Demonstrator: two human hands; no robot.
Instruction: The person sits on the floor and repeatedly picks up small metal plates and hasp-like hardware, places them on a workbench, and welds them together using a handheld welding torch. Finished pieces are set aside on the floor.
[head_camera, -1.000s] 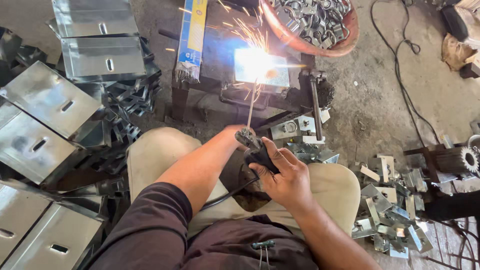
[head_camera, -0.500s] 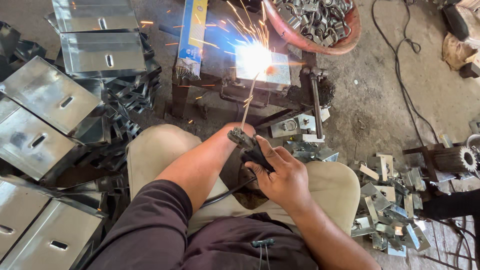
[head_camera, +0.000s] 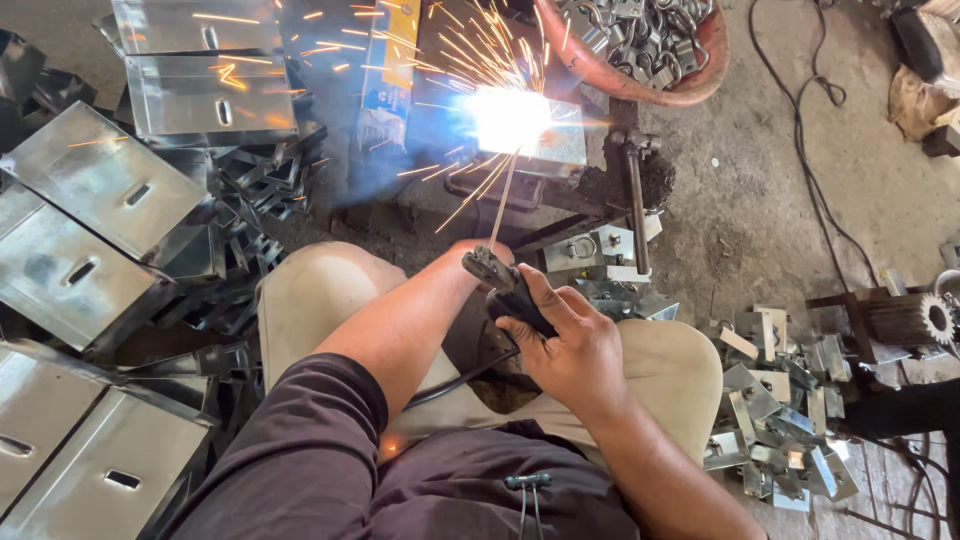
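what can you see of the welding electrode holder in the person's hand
The electrode holder is a dark, clamp-style tool with a black handle, gripped in the right hand. The left hand is mostly hidden behind it, apparently steadying it. Its jaws pinch a thin welding rod that slants up and away to a bright arc throwing sparks. A black cable trails from the handle back toward the person's lap.

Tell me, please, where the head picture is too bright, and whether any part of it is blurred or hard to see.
In the head view, the welding arc burns out to pure white, hiding the rod tip and the metal piece under it; sparks streak as orange lines; blue glare spreads around it. The right hand and electrode holder stay sharp. The steel trays at the left show soft reflections.
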